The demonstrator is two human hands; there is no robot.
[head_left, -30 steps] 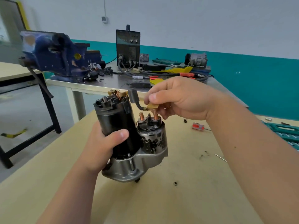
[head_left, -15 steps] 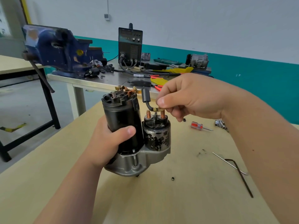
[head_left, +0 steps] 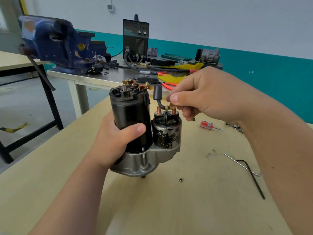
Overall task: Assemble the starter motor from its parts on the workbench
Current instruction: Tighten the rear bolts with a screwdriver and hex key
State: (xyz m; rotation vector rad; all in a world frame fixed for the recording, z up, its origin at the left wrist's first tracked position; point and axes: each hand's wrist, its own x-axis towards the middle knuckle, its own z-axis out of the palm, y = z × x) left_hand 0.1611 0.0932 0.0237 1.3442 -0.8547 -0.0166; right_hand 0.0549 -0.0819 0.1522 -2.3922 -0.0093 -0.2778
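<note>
- head view is showing the starter motor [head_left: 130, 119] standing upright over the bench [head_left: 152, 209], toward its far edge. i cannot tell whether its nose is resting on the surface.
- the left hand [head_left: 111, 141] is gripping the black motor body, with the thumb lying across the front, steadying it.
- the right hand [head_left: 203, 94] is pinching the brass lug [head_left: 171, 107] on the end of the black-sleeved lead [head_left: 157, 94] between thumb and forefinger, holding it right at the top of the right stud [head_left: 174, 111] of the solenoid [head_left: 166, 133]. i cannot tell whether the lug is sitting over the thread yet.
- i am judging the main stack as done: the body, the solenoid and the grey nose housing [head_left: 145, 161] are sitting together as one unit.
- the top end is looking unfinished: the brush gear [head_left: 135, 83] is standing exposed, with no end cap over it.
- both solenoid studs are showing bare thread, so i am reckoning the lead needs seating and nutting down.
- a small nut [head_left: 181, 180] is lying just beside the motor toward the near edge. a thin rod [head_left: 237, 162] and a hex key [head_left: 250, 177] are lying toward the right edge, and a red screwdriver [head_left: 207, 125] is lying toward the far right corner.
- i am placing the job somewhat past halfway, with the wiring and end closure left to do.
</note>
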